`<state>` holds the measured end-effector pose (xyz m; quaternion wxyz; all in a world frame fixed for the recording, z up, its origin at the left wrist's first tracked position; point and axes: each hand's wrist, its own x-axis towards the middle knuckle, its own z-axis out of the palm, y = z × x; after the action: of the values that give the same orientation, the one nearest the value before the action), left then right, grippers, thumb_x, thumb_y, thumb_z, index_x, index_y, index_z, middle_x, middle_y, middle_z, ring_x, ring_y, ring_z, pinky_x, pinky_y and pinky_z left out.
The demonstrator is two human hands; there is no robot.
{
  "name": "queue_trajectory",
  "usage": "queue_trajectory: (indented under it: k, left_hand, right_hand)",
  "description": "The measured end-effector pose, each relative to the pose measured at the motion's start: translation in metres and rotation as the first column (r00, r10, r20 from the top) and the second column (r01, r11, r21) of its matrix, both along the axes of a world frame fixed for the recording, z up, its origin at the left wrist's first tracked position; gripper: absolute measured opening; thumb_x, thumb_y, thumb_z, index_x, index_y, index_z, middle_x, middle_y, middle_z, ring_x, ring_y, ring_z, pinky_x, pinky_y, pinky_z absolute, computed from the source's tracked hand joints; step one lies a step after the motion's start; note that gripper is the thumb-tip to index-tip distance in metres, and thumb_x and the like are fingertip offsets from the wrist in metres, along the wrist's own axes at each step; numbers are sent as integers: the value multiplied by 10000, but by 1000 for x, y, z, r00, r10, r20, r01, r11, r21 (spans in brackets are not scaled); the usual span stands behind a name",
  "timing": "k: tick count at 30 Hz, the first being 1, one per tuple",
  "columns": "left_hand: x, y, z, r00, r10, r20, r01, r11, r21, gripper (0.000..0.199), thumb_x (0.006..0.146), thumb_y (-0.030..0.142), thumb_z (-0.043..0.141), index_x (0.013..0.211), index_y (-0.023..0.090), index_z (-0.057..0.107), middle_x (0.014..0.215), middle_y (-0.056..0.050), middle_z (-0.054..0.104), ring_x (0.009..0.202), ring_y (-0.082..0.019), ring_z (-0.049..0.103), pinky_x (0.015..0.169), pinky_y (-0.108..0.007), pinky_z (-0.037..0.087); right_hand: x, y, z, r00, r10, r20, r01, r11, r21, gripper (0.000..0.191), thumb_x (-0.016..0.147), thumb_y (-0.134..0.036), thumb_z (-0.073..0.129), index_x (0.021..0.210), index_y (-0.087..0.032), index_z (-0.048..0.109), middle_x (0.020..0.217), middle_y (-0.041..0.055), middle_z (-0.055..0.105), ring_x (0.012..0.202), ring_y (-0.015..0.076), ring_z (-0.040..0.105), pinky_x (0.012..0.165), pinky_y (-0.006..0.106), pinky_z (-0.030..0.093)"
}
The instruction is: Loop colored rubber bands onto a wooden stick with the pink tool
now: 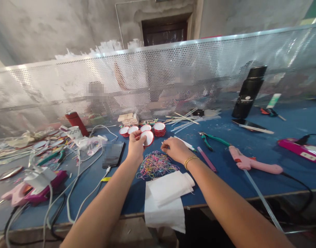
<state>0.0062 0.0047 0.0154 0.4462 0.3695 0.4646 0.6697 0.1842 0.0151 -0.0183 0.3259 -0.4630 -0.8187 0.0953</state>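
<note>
My left hand (136, 144) is closed on a small round white disc with a red rim (148, 138), thumb across its face. Just behind it stand several similar red-rimmed pieces, the rightmost a stack (159, 129). My right hand (175, 148), with a gold bracelet at the wrist, has its fingertips pinched together to the right of the disc. A tiny pale tip shows at those fingers, too small to name. Below and between both hands lies a tangled heap of coloured loops (158, 165). White tissue paper (168, 193) hangs over the table's front edge.
On the right are green-handled pliers (217, 138), a pink glue gun (251, 162), a black bottle (249, 92) and a magenta power strip (301, 148). A phone (113, 154) and white cables lie left. A perforated metal screen (158, 75) runs behind the blue table.
</note>
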Motion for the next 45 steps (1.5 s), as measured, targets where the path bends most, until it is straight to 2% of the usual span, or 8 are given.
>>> queue_trajectory:
  k: [5, 12, 17, 20, 23, 29, 38, 45]
  left_hand:
    - [-5, 3, -4, 994, -38, -105, 49, 994, 103, 202, 668, 183, 690, 799, 206, 538, 669, 46, 528, 574, -93, 477, 543, -214, 350]
    - [-1, 1, -3, 992, -52, -114, 64, 992, 105, 152, 632, 143, 641, 774, 184, 601, 632, 36, 560, 580, -107, 493, 573, -230, 377]
    - [-2, 4, -8, 985, -36, -171, 58, 990, 128, 176, 635, 146, 638, 806, 180, 617, 659, 33, 570, 597, -111, 497, 584, -237, 384]
    - [-3, 6, -9, 981, -35, -189, 63, 988, 142, 176, 639, 164, 650, 811, 183, 616, 669, 32, 567, 602, -114, 499, 589, -241, 388]
    - [-4, 7, -10, 983, -30, -178, 58, 987, 153, 184, 643, 175, 658, 821, 184, 613, 673, 30, 569, 606, -119, 507, 590, -246, 394]
    - [-5, 7, -10, 982, 5, -189, 23, 989, 149, 200, 664, 156, 633, 863, 174, 631, 699, 17, 590, 627, -113, 518, 592, -237, 392]
    - [-3, 5, -7, 979, 38, -198, -8, 988, 153, 223, 615, 172, 614, 837, 168, 637, 678, 15, 596, 595, -116, 497, 569, -241, 378]
    - [-3, 5, -8, 978, 25, -206, 6, 989, 149, 233, 624, 210, 629, 852, 163, 638, 668, 7, 603, 607, -129, 527, 573, -244, 387]
  right_hand:
    - [1, -5, 5, 990, 99, -98, -108, 989, -99, 40, 804, -215, 730, 773, -229, 752, 805, 13, 730, 774, 179, 653, 733, 303, 481]
    - [-11, -14, 3, 973, 220, -75, -222, 975, -25, 71, 770, -166, 750, 777, -235, 769, 799, 12, 731, 782, 184, 650, 729, 308, 467]
    - [-14, -19, 6, 974, 220, -56, -223, 974, -46, 77, 723, -247, 820, 771, -221, 766, 826, 25, 733, 829, 207, 646, 757, 326, 463]
    - [-15, -19, 7, 973, 230, -32, -231, 971, -54, 55, 718, -187, 802, 736, -221, 762, 825, 26, 728, 832, 206, 641, 771, 326, 459]
    - [-14, -16, 5, 971, 221, -88, -226, 972, -61, 64, 772, -162, 730, 732, -207, 752, 793, 21, 716, 782, 182, 635, 735, 306, 455]
    - [-10, -15, 11, 965, 174, -194, -208, 964, -166, 136, 866, -277, 669, 798, -190, 749, 768, 16, 719, 703, 154, 628, 680, 283, 452]
    - [7, -6, 10, 989, 124, -74, -135, 977, -165, 37, 783, -207, 723, 796, -204, 757, 849, 27, 733, 797, 170, 640, 748, 277, 458]
    - [11, -4, 11, 984, 174, -28, -176, 973, -149, 165, 761, -118, 658, 809, -215, 782, 877, 29, 745, 829, 177, 648, 816, 291, 468]
